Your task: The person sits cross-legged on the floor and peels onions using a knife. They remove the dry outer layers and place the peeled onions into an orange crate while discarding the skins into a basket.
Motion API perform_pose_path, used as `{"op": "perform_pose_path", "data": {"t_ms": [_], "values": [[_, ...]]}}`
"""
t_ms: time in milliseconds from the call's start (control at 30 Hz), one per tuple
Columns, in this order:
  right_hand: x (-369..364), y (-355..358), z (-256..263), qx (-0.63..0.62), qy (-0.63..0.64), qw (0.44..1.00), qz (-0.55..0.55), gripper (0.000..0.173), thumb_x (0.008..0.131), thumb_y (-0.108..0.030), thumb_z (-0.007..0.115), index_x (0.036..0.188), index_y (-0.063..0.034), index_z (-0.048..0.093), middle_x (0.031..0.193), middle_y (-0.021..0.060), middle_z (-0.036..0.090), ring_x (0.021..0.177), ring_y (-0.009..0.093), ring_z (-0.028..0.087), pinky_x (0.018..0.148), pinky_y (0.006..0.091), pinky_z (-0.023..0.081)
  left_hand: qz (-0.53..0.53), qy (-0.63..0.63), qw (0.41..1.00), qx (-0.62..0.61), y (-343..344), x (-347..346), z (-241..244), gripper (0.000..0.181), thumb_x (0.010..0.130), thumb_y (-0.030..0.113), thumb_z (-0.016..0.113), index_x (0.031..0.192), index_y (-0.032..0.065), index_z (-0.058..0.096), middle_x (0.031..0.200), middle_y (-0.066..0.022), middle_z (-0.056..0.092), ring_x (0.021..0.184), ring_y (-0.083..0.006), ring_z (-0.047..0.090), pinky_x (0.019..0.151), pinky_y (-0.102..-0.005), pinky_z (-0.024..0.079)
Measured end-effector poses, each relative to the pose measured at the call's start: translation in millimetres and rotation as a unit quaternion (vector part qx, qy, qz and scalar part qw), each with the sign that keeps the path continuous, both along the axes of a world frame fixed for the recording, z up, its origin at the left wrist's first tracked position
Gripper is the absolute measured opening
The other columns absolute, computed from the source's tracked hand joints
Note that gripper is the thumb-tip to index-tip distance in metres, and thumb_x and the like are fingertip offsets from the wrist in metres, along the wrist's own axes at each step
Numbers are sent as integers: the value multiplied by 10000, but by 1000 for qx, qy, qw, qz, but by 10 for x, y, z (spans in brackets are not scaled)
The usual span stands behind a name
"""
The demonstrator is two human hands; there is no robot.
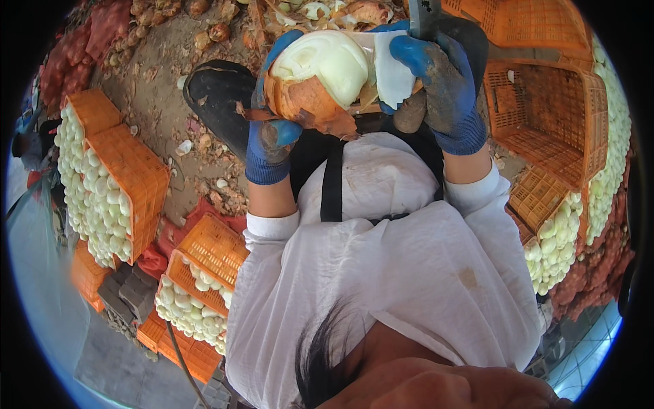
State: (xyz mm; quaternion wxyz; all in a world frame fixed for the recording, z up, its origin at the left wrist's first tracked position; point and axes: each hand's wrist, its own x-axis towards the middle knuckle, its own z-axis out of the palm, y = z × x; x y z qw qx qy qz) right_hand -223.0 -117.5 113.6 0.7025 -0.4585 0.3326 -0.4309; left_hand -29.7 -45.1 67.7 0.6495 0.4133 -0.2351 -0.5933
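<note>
In a blue, dirt-stained glove, my left hand [276,112] grips a large onion [327,66] from its left side. Its upper part is bare and pale; brown outer skin [311,102] hangs loose along its lower side. My right hand [434,76], gloved the same way, is closed around a knife, whose blade [423,15] points up past the fingers. A whitish strip [394,69], perhaps onion layer, lies between the right thumb and the onion. The right fingertips are partly hidden.
Onion skins and unpeeled onions [219,32] lie on the ground ahead. Orange crates of peeled onions [97,189] stand at the left. An orange crate [546,122] lies tipped at the right, near more peeled onions [557,245] and red mesh sacks [592,281].
</note>
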Motion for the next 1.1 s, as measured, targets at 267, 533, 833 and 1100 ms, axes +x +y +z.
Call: {"op": "perform_pose_path", "data": {"t_ms": [267,533,833,1100], "values": [[-121,175,-49,-269,121,954,56,505,798,-209,766,1207,-7,550,1029,134,603,881,202,621,774,329,515,-79,112,986,-94,43,-71,-154,1144,571,422,900,1436,5,279,1378,-153,467,1251,-267,497,1039,-383,440],[-511,-166,-409,-279,50,959,3,336,977,-250,500,1235,-39,538,1061,129,634,735,157,639,606,274,539,-202,363,892,-178,-18,-131,-341,1023,642,358,868,1445,68,303,1443,-175,378,1261,-343,458,991,-414,483],[-259,-326,-697,100,-21,976,191,475,963,-370,550,1306,-43,534,1068,104,668,632,140,626,535,256,511,54,-69,986,-139,98,-10,164,1027,594,413,888,1401,92,338,1393,-221,427,1225,-353,507,942,-496,512],[101,-6,-96,25,-91,988,125,467,924,-328,625,1300,-66,535,1123,87,656,993,175,643,855,314,531,38,-177,973,-141,63,-231,312,1265,539,469,907,1470,8,185,1458,-175,353,1332,-296,400,1043,-419,436]]}}
